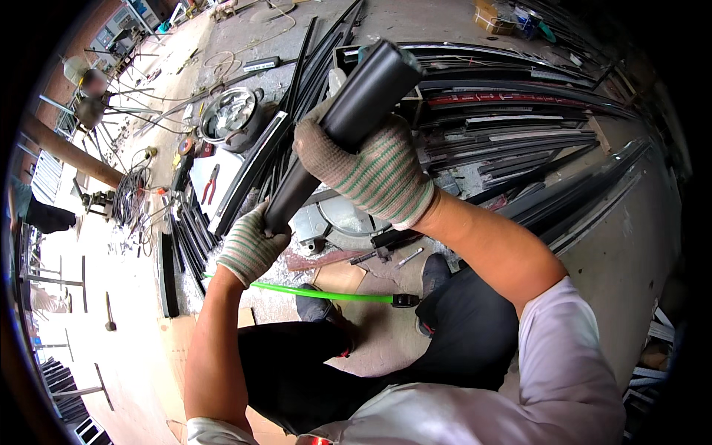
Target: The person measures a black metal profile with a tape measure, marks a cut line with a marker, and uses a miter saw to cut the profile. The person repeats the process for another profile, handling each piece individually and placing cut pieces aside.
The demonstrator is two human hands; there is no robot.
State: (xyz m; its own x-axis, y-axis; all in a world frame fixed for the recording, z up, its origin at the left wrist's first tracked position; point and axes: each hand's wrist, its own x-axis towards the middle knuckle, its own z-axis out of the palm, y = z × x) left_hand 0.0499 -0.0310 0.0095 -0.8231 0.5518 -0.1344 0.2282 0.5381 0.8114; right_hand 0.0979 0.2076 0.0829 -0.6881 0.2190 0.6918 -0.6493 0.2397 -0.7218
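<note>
A long black tube-like bar [371, 93] slants up and away in front of me, its far end tilted to the upper right. My right hand [371, 167], in a grey-and-green striped work glove, is wrapped round its upper half. Lower down, my left hand [254, 241], gloved alike, is closed round the near end. Below the left wrist runs the bright green blade of a tape measure [334, 295], its dark case near my right foot. Behind the bar stands a grey metal machine base [348, 222] with a round plate, partly hidden by my hands.
Long dark metal profiles [512, 115] lie stacked ahead and to the right. On the left are a round metal pot [231, 115], red-handled pliers [211, 184] on a white sheet and a coil of cable [133, 193]. A cardboard box [493, 18] sits far off.
</note>
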